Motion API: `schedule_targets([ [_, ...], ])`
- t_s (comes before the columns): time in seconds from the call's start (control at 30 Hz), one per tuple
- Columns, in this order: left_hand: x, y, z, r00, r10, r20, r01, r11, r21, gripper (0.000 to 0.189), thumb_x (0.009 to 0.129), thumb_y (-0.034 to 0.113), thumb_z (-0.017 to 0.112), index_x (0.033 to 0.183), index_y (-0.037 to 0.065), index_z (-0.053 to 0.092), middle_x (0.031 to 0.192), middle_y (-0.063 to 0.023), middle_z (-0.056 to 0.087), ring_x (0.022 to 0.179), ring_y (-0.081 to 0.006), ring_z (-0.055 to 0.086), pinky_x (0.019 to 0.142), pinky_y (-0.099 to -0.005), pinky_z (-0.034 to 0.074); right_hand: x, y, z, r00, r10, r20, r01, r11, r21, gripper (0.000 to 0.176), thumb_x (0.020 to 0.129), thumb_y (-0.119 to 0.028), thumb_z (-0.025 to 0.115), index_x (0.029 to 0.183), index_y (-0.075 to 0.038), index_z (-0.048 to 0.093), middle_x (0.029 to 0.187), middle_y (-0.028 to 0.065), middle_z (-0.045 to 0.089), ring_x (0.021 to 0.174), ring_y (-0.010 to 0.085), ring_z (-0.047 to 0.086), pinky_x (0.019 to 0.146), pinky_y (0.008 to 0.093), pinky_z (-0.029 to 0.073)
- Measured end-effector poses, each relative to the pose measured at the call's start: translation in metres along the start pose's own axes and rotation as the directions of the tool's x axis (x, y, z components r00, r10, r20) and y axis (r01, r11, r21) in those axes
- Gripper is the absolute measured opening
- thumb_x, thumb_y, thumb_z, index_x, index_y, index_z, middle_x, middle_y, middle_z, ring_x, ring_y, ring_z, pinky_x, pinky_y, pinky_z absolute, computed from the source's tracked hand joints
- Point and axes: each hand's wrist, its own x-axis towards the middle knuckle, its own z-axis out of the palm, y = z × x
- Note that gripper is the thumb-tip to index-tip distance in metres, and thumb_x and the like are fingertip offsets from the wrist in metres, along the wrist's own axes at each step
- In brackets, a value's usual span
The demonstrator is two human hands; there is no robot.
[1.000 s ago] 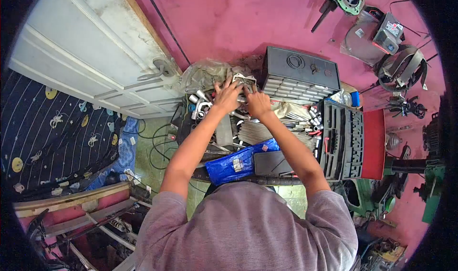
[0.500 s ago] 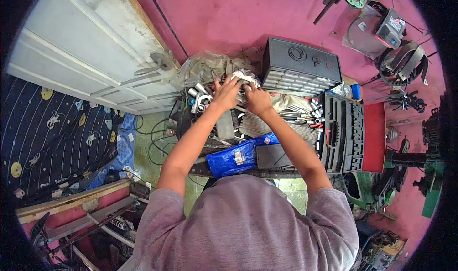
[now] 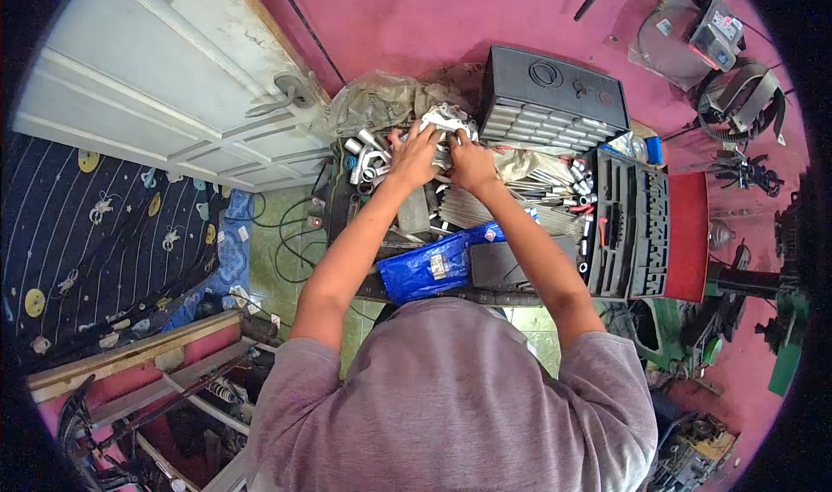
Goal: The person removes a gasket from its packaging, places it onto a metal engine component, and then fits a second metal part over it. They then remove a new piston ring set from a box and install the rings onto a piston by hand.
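Both hands are at the back of the workbench, at a pale crumpled-looking metallic item (image 3: 445, 119). My left hand (image 3: 413, 158) has its fingers over the left side of that item, curled, with the tips partly hidden. Just right of it, my right hand (image 3: 471, 163) reaches the item's lower right edge, its fingers bent and the grip unclear. Chrome sockets and wrenches (image 3: 373, 158) lie left of my left hand. Below the hands are a grey block (image 3: 413, 210) and a bundle of thin rods (image 3: 459, 208).
A grey drawer cabinet (image 3: 555, 102) stands behind on the right, a black tool case (image 3: 641, 228) at the right end. A blue packet (image 3: 425, 269) and a dark box (image 3: 503, 265) lie at the front edge. A white door (image 3: 173, 85) borders the left.
The view has shifted slightly, with the bench contents a little differently placed in the frame. Both hands stay at the pale item, my right hand slightly lower against it.
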Motion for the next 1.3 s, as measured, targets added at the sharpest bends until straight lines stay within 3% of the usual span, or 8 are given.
schedule_targets([
  [0.4,-0.013,0.004,-0.003,0.995,-0.031,-0.093,0.033,0.999,0.023,0.083,0.064,0.037,0.092,0.137,0.012,0.059,0.139,-0.0034,0.054,0.141,-0.0263,0.04,0.104,-0.0555,0.029,-0.006,0.003,-0.004,0.993,-0.03,-0.117,0.039,0.996,0.077,0.076,0.066,-0.03,0.092,0.13,-0.007,0.057,0.128,0.0122,0.057,0.109,0.037,0.067,0.081,0.0471,0.061],
  [0.7,-0.03,0.02,-0.016,0.986,-0.032,-0.167,0.028,0.999,-0.026,0.089,0.062,0.032,0.093,0.14,0.012,0.058,0.142,-0.0024,0.051,0.143,-0.0271,0.038,0.104,-0.0568,0.029,-0.022,0.013,-0.013,0.989,-0.053,-0.142,0.07,0.99,0.124,0.073,0.066,-0.014,0.089,0.131,-0.007,0.056,0.13,0.011,0.057,0.114,0.0375,0.064,0.086,0.0468,0.06],
  [0.77,-0.033,0.021,-0.017,0.985,-0.048,-0.166,0.042,0.998,-0.04,0.089,0.062,0.03,0.093,0.142,0.013,0.057,0.143,-0.0022,0.05,0.143,-0.027,0.038,0.104,-0.0574,0.028,-0.027,0.016,-0.014,0.976,-0.071,-0.207,0.102,0.985,0.14,0.076,0.064,-0.007,0.086,0.134,-0.008,0.055,0.131,0.0116,0.056,0.117,0.037,0.063,0.087,0.0472,0.06],
  [0.93,-0.036,0.029,-0.026,0.989,-0.094,-0.117,0.086,0.994,-0.066,0.088,0.066,0.025,0.093,0.144,0.013,0.055,0.147,-0.0046,0.049,0.146,-0.0283,0.035,0.106,-0.0617,0.028,-0.034,0.023,-0.026,0.964,-0.133,-0.23,0.169,0.975,0.146,0.08,0.063,-0.004,0.083,0.137,-0.008,0.053,0.134,0.0117,0.054,0.115,0.0367,0.062,0.087,0.0469,0.06],
  [1.03,-0.034,0.033,-0.028,0.981,-0.101,-0.168,0.1,0.995,-0.01,0.09,0.065,0.025,0.093,0.145,0.017,0.054,0.149,-0.0005,0.048,0.145,-0.0264,0.037,0.105,-0.059,0.029,-0.036,0.024,-0.032,0.953,-0.152,-0.262,0.192,0.972,0.135,0.081,0.062,-0.003,0.082,0.137,-0.009,0.052,0.135,0.0114,0.053,0.112,0.0365,0.062,0.086,0.0461,0.06],
  [1.2,-0.032,0.04,-0.042,0.978,-0.095,-0.187,0.097,0.995,-0.002,0.086,0.066,0.023,0.092,0.144,0.016,0.055,0.149,-0.0019,0.048,0.146,-0.0272,0.036,0.106,-0.0577,0.027,-0.039,0.024,-0.05,0.938,-0.181,-0.295,0.214,0.973,0.086,0.083,0.062,-0.003,0.082,0.139,-0.01,0.052,0.137,0.0115,0.054,0.113,0.0356,0.062,0.085,0.0447,0.06],
  [1.3,-0.03,0.048,-0.052,0.972,-0.081,-0.221,0.084,0.996,0.003,0.083,0.067,0.021,0.091,0.142,0.015,0.056,0.148,-0.0034,0.05,0.147,-0.0275,0.035,0.106,-0.0557,0.027,-0.043,0.026,-0.069,0.957,-0.171,-0.233,0.197,0.976,0.093,0.078,0.069,-0.004,0.077,0.143,-0.011,0.05,0.144,0.0137,0.052,0.118,0.0373,0.061,0.088,0.0454,0.058],
])
